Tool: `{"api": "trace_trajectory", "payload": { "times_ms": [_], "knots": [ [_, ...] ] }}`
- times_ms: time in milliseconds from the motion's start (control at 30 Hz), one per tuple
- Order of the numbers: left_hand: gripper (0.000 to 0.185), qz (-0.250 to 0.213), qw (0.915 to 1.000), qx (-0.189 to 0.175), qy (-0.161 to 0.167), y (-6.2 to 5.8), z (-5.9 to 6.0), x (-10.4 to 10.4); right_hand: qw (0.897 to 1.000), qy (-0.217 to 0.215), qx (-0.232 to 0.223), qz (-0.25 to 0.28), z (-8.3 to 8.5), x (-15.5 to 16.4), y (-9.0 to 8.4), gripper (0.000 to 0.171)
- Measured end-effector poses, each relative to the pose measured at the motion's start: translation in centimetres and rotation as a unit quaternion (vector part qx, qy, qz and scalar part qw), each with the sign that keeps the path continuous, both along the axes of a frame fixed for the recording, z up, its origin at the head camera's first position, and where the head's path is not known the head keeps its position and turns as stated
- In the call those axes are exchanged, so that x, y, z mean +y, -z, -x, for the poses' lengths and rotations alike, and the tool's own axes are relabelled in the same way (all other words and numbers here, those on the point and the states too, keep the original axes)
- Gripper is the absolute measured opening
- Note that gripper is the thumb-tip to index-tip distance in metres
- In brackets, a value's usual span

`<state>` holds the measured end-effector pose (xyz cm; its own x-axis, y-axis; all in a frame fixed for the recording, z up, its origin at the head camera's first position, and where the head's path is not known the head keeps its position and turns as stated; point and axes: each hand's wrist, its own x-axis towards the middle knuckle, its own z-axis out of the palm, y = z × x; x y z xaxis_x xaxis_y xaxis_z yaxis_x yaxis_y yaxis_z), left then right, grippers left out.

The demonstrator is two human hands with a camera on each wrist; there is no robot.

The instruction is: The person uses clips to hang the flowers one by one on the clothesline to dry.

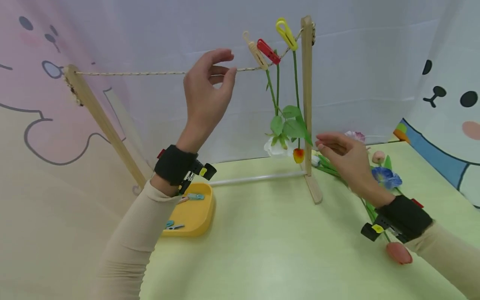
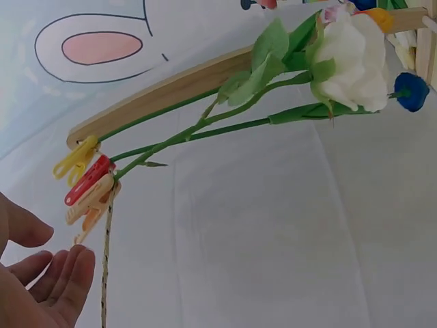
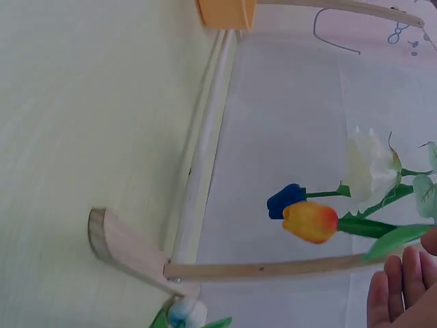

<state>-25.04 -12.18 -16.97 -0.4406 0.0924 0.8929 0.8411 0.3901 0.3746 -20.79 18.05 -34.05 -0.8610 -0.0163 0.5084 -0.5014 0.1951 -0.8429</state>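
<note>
My left hand (image 1: pixel 210 91) hangs in front of the string (image 1: pixel 150 73), thumb and fingers apart with nothing between them. To its right, a cream clothespin (image 1: pixel 256 52), a red clothespin (image 1: pixel 268 51) and a yellow clothespin (image 1: pixel 286 34) sit along the string. Flowers hang heads down from them: a white rose (image 1: pixel 278 146), an orange-yellow tulip (image 1: pixel 298 155) and a blue flower (image 3: pixel 285 201), which shows in the wrist views. My right hand (image 1: pixel 345 162) is beside the right post, fingers relaxed and holding nothing, near the hanging leaves (image 3: pixel 396 242).
The string runs between two wooden posts (image 1: pixel 306 96), joined below by a white rod (image 1: pixel 258 178). A yellow tray (image 1: pixel 202 216) with several clothespins stands at the left. Loose flowers, among them a blue one (image 1: pixel 387 177) and a pink tulip (image 1: pixel 399 253), lie around my right forearm.
</note>
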Motion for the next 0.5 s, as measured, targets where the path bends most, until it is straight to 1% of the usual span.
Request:
{"api": "trace_trajectory", "payload": {
  "times_ms": [100,200,267,367,500],
  "knots": [
    [0.026,0.025,0.9996,0.011,0.007,1.4,-0.6,-1.1,0.999,0.021,-0.009,-0.037,-0.3,1.7,0.3,0.026],
    [0.025,0.045,0.9988,0.004,0.016,3.3,-1.2,-2.4,0.996,0.039,-0.033,-0.077,-0.6,3.4,0.8,0.027],
    [0.025,0.056,0.9981,-0.016,0.018,4.9,-1.4,-3.4,0.991,0.052,-0.048,-0.11,-0.8,4.6,1.3,0.027],
    [0.026,0.064,0.9962,-0.058,0.009,7.2,-1.8,-5.0,0.983,0.064,-0.044,-0.167,-1.2,6.1,2.2,0.023],
    [0.025,0.059,0.9916,-0.114,-0.013,9.9,-2.3,-7.4,0.967,0.073,-0.015,-0.244,-1.8,8.0,3.5,0.019]
  ]
}}
